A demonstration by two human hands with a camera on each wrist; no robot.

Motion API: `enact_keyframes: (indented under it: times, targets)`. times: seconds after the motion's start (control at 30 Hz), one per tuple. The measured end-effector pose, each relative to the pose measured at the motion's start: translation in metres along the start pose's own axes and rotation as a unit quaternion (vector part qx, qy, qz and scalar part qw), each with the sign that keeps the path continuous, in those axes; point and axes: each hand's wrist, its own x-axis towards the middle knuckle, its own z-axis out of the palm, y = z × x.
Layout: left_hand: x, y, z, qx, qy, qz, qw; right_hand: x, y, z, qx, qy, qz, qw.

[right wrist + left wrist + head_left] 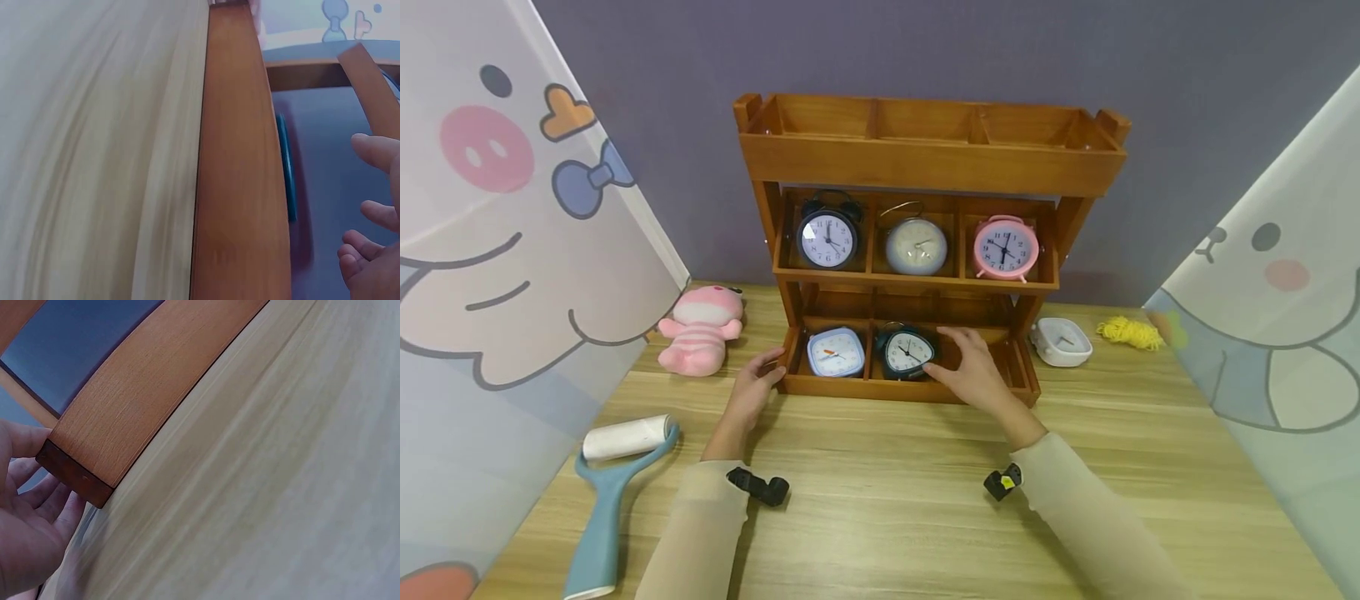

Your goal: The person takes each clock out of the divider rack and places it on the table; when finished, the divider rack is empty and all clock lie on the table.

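A brown wooden three-tier rack (925,171) stands at the back of the table. My left hand (752,393) grips its lower left end, thumb on top and fingers against the end face (78,474). Above the bottom tier, my right hand (973,371) is spread beside a dark green rounded-triangle alarm clock (907,352) in the middle compartment. In the right wrist view, its fingers (375,151) stand apart with nothing between them; whether a fingertip touches the clock I cannot tell. A light blue square clock (837,352) sits in the bottom left compartment.
The middle tier holds a black twin-bell clock (827,238), a silver round clock (917,247) and a pink clock (1006,248). Right of the rack lie a white clock (1062,342) and yellow yarn (1131,332). A pink plush toy (702,331) and blue-handled roller (606,508) lie left.
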Motion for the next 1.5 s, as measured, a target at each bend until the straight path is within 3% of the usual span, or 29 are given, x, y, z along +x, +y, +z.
enact_keyframes:
  times: [0.4, 0.6, 0.8, 1.5]
  targets:
    - [-0.001, 0.001, -0.003, 0.000, -0.011, -0.003, 0.9999, 0.028, -0.017, 0.036, -0.041, -0.047, 0.002, 0.9981]
    - [0.000, 0.000, -0.002, 0.001, -0.005, -0.003, 1.0000, 0.036, -0.018, 0.044, -0.076, -0.065, 0.026, 0.9947]
    - [0.001, -0.001, -0.002, -0.001, 0.001, -0.005, 1.0000, 0.038, -0.014, 0.047, -0.071, -0.081, 0.045, 0.9932]
    - [-0.001, -0.003, 0.001, -0.006, 0.002, -0.001, 1.0000, 0.037, -0.004, 0.053, -0.049, -0.018, 0.027, 0.9983]
